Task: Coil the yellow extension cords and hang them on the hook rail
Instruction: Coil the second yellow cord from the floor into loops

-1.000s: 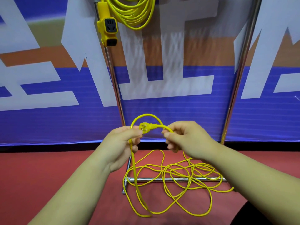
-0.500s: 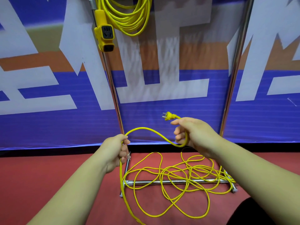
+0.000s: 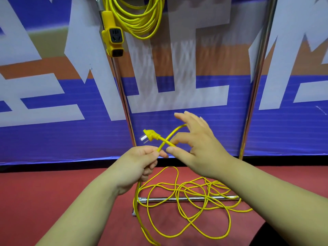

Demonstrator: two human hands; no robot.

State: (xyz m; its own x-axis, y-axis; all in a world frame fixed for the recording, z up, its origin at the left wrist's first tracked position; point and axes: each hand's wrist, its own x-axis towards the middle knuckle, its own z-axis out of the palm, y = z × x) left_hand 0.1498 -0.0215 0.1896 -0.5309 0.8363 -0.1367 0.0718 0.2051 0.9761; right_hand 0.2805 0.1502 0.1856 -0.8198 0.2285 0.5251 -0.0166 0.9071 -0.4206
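Looking down at a red floor (image 3: 53, 201) with a metal rack (image 3: 255, 86) against a blue-and-white banner (image 3: 53, 121) on the far side.

Gripping the yellow extension cord (image 3: 174, 133) in the left hand (image 3: 136, 166), thumb and forefinger pinched on it and the other fingers curled under. From that pinch, up and to the right in a small loop to the right hand (image 3: 200, 146), then back left across itself to the plug (image 3: 150, 135), with its prongs pointing left, just above the left hand. Right hand's fingers (image 3: 179, 115) spread and mostly straight, the top of the loop passing behind them; hard to tell whether any of them presses the cord. Thumb tip nearly touching the left thumb.

Below the left hand, straight down to the floor, then into a loose tangle (image 3: 186, 203) lying over and around the rack's base bar (image 3: 191, 198), spreading to the right and towards the near side.

At the top, far side, a second yellow cord already wound into a coil (image 3: 142, 18) and hanging beside the rack's left upright (image 3: 124, 96), with its yellow socket block (image 3: 113, 39) dangling on the left of it. Support for the coil cut off by the top edge.
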